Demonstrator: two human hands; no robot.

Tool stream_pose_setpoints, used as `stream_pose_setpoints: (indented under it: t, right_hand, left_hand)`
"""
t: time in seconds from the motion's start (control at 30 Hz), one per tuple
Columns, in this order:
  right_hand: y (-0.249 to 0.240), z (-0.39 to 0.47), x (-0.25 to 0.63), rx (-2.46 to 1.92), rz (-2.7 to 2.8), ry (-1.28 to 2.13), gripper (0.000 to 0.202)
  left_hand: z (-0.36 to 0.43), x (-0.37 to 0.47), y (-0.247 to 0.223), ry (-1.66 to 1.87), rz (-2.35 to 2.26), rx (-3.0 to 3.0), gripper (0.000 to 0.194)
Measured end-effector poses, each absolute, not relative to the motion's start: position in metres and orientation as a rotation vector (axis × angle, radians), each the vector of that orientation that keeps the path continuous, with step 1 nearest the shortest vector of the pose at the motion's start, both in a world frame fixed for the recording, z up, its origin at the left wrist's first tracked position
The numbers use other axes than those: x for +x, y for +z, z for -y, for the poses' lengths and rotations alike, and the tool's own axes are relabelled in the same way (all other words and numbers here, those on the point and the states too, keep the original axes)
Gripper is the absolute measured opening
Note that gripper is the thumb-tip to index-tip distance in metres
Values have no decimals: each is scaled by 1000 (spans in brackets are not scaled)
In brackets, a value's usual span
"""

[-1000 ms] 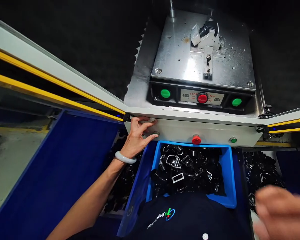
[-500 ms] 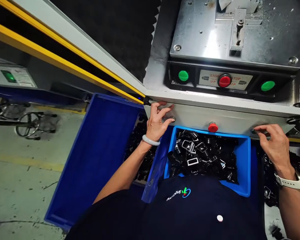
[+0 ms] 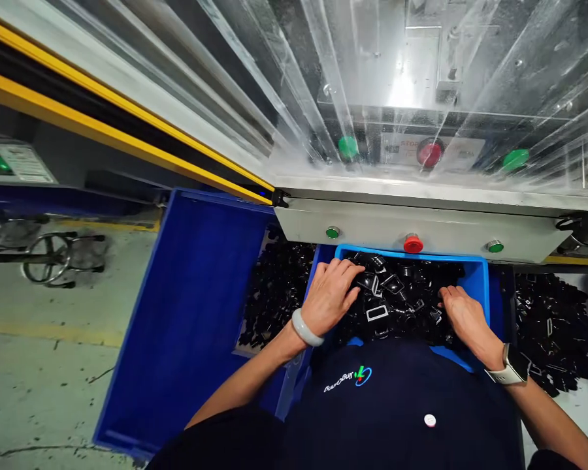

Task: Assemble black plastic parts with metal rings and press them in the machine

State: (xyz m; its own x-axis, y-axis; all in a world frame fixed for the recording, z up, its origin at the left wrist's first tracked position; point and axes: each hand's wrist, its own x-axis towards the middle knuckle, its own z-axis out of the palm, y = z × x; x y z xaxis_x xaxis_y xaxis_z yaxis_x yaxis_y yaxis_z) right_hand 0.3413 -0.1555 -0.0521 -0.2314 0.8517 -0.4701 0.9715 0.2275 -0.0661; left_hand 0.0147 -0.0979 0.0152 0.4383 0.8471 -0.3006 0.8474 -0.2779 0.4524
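My left hand (image 3: pixel 330 297) is over the left side of a light-blue bin (image 3: pixel 480 287), thumb apart from its stretched fingers, nothing visible in it. The bin is filled with small black plastic parts (image 3: pixel 396 294), some with silver rectangular frames. At the pile's right side is my right hand (image 3: pixel 463 313), its fingertips bent together against the black parts; whether a part is between them is hidden. Above the bin, the machine's front panel carries a left green button (image 3: pixel 332 232), a red stop button (image 3: pixel 413 243) and a right green button (image 3: pixel 494 246).
A clear ribbed guard (image 3: pixel 353 78) covers the machine bed and its inner buttons. To the left stands a dark-blue crate (image 3: pixel 191 313), with heaped black parts (image 3: pixel 277 287) beside it. Another black pile (image 3: pixel 558 326) lies at right. Yellow strips (image 3: pixel 127 124) edge the machine.
Both hands have left the green panel buttons and moved down to the bin of black parts. The clear guard has come across the machine bed, which was uncovered before.
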Motion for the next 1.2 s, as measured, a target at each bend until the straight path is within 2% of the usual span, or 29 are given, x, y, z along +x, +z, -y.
stream_pose_setpoints:
  t: [0.13,0.37,0.53,0.63,0.8,0.97,1.07,1.2]
  right_hand:
    - [-53,154,344,1669,-2166,-495,9]
    - [-41,161,345,1720,-2139,-445,17]
    - [-35,158,348,1796,-2077,-530,17]
    - [-30,155,352,1869,-2066,-596,17]
    - [7,140,345,2277,-2320,-727,16]
    - [65,123,313,2742,-2439,-1166,15]
    - [82,116,291,2691,-2483,-1369,12]
    - [84,106,274,2572,-2592,-1404,12]
  left_hand:
    - [95,11,18,223,-1341,2014,43]
    - [94,19,28,705,-1179,1592,57]
    - [88,40,22,856,-1057,1168,44]
    - [84,51,20,888,-1031,1022,45]
    - [81,62,19,864,-1061,1090,45]
    - [77,74,24,960,-1080,1311,39]
    - [73,82,29,1036,-1042,1452,35]
    - [68,91,33,1091,-1021,1599,34]
